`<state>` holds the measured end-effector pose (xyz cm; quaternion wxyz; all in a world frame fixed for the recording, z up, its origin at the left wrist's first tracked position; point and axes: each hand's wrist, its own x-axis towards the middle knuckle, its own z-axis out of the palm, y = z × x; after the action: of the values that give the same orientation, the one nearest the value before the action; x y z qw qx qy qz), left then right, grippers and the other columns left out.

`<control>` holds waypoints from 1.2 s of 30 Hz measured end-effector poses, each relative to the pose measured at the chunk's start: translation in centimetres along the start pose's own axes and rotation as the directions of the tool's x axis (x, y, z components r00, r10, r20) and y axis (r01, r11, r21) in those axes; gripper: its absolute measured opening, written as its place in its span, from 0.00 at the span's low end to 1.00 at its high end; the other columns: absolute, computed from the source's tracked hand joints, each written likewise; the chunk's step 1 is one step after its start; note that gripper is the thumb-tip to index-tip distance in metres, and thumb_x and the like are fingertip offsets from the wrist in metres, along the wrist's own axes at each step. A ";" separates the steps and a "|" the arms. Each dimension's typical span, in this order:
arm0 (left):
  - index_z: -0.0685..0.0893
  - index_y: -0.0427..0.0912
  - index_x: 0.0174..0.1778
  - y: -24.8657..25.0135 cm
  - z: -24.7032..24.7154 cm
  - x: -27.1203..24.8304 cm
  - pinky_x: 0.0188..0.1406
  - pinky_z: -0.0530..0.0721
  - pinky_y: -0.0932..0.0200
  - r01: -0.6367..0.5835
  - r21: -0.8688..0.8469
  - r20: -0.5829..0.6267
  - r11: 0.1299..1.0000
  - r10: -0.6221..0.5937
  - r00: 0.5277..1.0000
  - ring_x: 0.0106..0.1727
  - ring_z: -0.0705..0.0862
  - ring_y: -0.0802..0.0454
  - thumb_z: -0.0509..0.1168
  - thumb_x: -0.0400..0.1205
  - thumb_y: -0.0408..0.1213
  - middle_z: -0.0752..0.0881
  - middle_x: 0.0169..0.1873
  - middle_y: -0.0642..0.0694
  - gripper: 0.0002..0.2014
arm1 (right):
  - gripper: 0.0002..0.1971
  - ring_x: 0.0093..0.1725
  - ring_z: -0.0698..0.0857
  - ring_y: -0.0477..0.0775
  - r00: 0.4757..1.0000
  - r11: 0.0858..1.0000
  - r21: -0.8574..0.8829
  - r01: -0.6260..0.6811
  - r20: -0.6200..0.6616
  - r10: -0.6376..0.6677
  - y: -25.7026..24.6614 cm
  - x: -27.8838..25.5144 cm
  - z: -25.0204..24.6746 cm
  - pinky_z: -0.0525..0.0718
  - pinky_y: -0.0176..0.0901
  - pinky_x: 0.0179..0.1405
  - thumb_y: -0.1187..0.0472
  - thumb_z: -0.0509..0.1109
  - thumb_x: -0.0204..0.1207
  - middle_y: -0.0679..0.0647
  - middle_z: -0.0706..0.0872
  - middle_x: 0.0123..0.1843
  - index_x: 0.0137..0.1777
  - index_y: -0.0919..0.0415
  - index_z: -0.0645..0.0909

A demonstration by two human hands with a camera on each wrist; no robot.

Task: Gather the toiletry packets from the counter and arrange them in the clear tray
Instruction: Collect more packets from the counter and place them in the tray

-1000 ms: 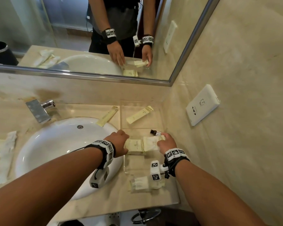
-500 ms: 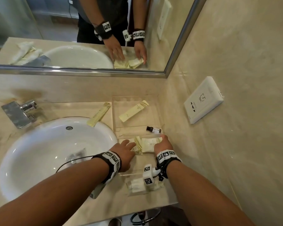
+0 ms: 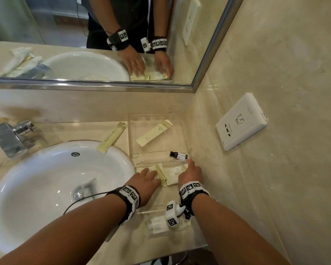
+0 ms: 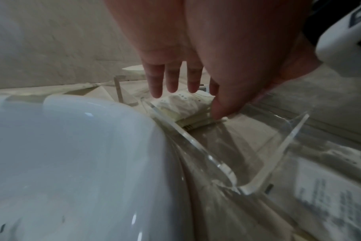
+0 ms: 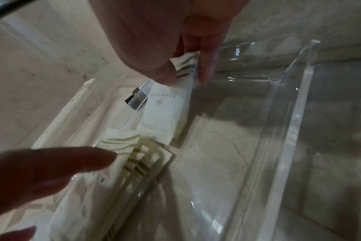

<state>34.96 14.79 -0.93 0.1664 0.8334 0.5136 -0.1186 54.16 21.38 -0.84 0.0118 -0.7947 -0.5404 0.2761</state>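
The clear tray (image 3: 141, 210) stands on the counter right of the sink, its corner close in the left wrist view (image 4: 245, 189). Inside lie cream packets with olive stripes (image 3: 160, 175) and a white packet (image 3: 173, 175). My left hand (image 3: 145, 179) rests over the striped packets with straight fingers (image 4: 171, 81), thumb at their edge. My right hand (image 3: 190, 174) pinches the striped end of the white packet (image 5: 165, 110) between thumb and finger (image 5: 204, 65) by the tray's right wall. The striped packets (image 5: 142, 156) overlap its other end.
Behind is a second clear section (image 3: 131, 131) with a long packet (image 3: 154, 132) and a small dark bottle (image 3: 178, 155). Another long packet (image 3: 113, 136) lies by the sink (image 3: 46, 188). A clear-wrapped packet (image 3: 157, 224) sits near the counter's front edge. Wall socket (image 3: 241, 121) on the right.
My left hand has uncurled from gripping the packets and now lies flat over them. The packets have settled lower in the tray. My right hand stays at the white packet's end.
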 end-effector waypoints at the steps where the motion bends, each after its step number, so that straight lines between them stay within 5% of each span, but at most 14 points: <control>1: 0.69 0.49 0.74 -0.1 0.0 0.2 0.64 0.79 0.41 0.003 -0.017 -0.023 1.000 -0.003 1.000 0.74 0.68 0.36 0.62 0.79 0.33 0.67 0.76 0.41 0.26 | 0.34 0.63 0.84 0.59 1.000 1.000 0.006 0.008 0.001 -0.008 0.0 -0.1 0.1 0.85 0.49 0.61 0.66 0.62 0.81 0.59 0.73 0.73 0.85 0.46 0.61; 7: 0.76 0.41 0.68 -0.6 0.6 1.2 0.47 0.87 0.44 0.063 0.002 -0.046 0.998 -0.062 0.997 0.62 0.78 0.36 0.68 0.74 0.31 0.79 0.65 0.40 0.24 | 0.37 0.82 0.66 0.58 0.988 0.977 -0.146 0.154 0.000 -0.155 1.3 -1.6 1.4 0.75 0.55 0.78 0.57 0.68 0.78 0.53 0.57 0.87 0.86 0.44 0.58; 13: 0.77 0.43 0.65 -0.6 0.1 1.9 0.50 0.85 0.45 0.087 0.020 -0.056 0.996 -0.086 0.995 0.64 0.74 0.37 0.65 0.77 0.30 0.74 0.67 0.41 0.19 | 0.21 0.80 0.65 0.59 0.950 0.905 -0.293 0.307 0.041 -0.309 2.3 -3.5 1.8 0.73 0.51 0.76 0.54 0.70 0.75 0.52 0.59 0.85 0.69 0.43 0.78; 22: 0.77 0.48 0.66 -0.7 0.4 1.4 0.51 0.86 0.44 0.063 -0.034 -0.086 0.997 -0.065 0.994 0.69 0.72 0.37 0.65 0.78 0.31 0.73 0.70 0.41 0.20 | 0.27 0.82 0.64 0.60 0.942 0.907 -0.276 0.318 0.196 -0.271 2.7 -3.5 2.4 0.73 0.51 0.76 0.58 0.69 0.76 0.55 0.51 0.89 0.75 0.43 0.74; 29: 0.76 0.52 0.74 0.8 0.2 0.6 0.73 0.74 0.40 -0.059 0.046 -0.036 0.997 0.061 0.997 0.83 0.56 0.34 0.64 0.81 0.36 0.59 0.82 0.40 0.23 | 0.28 0.86 0.56 0.62 0.931 0.871 -0.328 0.365 0.152 -0.333 3.0 -3.9 2.0 0.63 0.56 0.84 0.52 0.69 0.74 0.53 0.52 0.89 0.76 0.38 0.74; 36: 0.79 0.43 0.73 0.7 1.5 0.6 0.77 0.68 0.36 -0.070 0.129 0.073 0.989 0.061 0.995 0.83 0.51 0.29 0.67 0.79 0.38 0.50 0.85 0.39 0.23 | 0.29 0.87 0.54 0.65 0.906 0.827 -0.374 0.420 0.229 -0.357 2.7 -4.9 2.7 0.63 0.61 0.83 0.50 0.68 0.74 0.56 0.53 0.89 0.77 0.38 0.73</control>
<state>35.83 14.32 -2.43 0.1324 0.8543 0.4710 -0.1753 53.91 15.31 -1.92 -0.1413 -0.6290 -0.7363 0.2054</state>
